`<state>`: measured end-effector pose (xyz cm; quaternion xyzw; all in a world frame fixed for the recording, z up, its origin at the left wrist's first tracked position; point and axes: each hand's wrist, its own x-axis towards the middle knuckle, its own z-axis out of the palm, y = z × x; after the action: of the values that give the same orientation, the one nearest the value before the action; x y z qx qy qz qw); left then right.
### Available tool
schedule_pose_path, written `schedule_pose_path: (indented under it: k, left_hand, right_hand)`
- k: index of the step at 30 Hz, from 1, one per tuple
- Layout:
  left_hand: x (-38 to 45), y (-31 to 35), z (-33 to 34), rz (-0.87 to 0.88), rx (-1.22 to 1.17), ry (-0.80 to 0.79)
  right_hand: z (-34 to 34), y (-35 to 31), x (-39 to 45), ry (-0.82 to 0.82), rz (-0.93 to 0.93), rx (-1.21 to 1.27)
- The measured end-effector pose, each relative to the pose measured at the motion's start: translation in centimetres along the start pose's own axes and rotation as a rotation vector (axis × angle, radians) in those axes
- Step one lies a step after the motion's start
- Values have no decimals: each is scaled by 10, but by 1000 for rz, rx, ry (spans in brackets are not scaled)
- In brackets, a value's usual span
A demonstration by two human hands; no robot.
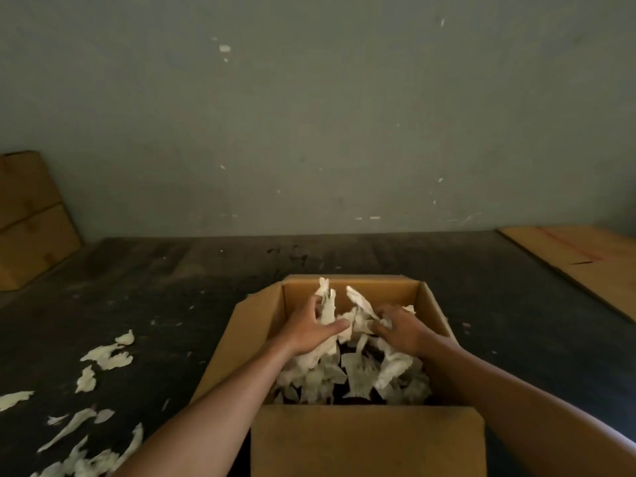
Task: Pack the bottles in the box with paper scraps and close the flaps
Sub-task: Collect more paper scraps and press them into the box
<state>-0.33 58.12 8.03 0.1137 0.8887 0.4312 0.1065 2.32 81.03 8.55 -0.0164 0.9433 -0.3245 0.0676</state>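
Observation:
An open brown cardboard box stands on the dark floor right in front of me, its flaps folded outward. Pale paper scraps fill its inside. My left hand is over the box and grips a bunch of scraps that stick up past its fingers. My right hand is beside it, its fingers curled round another bunch of scraps. No bottle shows; whatever lies under the paper is hidden.
Several loose paper scraps lie on the floor at the left. A closed cardboard box leans at the far left against the grey wall. Flat cardboard sheets lie at the right.

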Motion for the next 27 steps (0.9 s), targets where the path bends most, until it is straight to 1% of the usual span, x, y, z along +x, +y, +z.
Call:
schedule_pose_path:
  k: [2, 3, 6, 7, 9, 10, 12, 14, 15, 16, 17, 19, 21, 23, 24, 25, 27]
  left_hand:
    - [3, 3, -2, -8, 34, -33]
    - [5, 2, -1, -15, 65, -47]
    - [12, -5, 4, -92, 155, -124]
    - [14, -9, 7, -112, 194, -162]
    - [13, -20, 17, -147, 300, -255]
    - [13, -28, 23, -159, 368, -303]
    - [11, -42, 36, -210, 523, -441]
    - [8, -51, 47, -289, 665, -606]
    - [7, -52, 50, -319, 712, -669]
    - [7, -50, 50, -331, 737, -696]
    - [7, -47, 49, -323, 739, -697]
    - [8, -37, 41, -275, 707, -636]
    - [9, -28, 32, -249, 686, -583]
    - [5, -20, 25, -248, 723, -587]
    - [3, -18, 25, -246, 761, -601]
    - [-1, -14, 26, -250, 807, -631]
    - [-6, -16, 33, -271, 851, -726]
  right_hand:
    - [-5, -1, 6, -19, 39, -81]
    - [-7, -1, 10, -28, 55, -81]
    - [-10, 1, 21, -38, 52, 62]
    - [-8, 5, 25, -27, 50, 64]
    - [4, 19, 33, -38, 84, -52]
    - [14, 30, 36, -88, 108, -171]
    - [35, 50, 34, -266, 150, -393]
    - [49, 62, 23, -426, 200, -446]
    - [50, 64, 19, -482, 196, -451]
    - [49, 61, 16, -522, 182, -461]
    - [44, 56, 16, -540, 169, -476]
    - [27, 42, 21, -551, 126, -483]
    - [10, 29, 24, -496, 98, -476]
    - [-1, 24, 21, -416, 101, -520]
    - [-4, 25, 18, -432, 108, -546]
    - [-4, 27, 12, -498, 121, -564]
    - [9, 36, 4, -699, 166, -569]
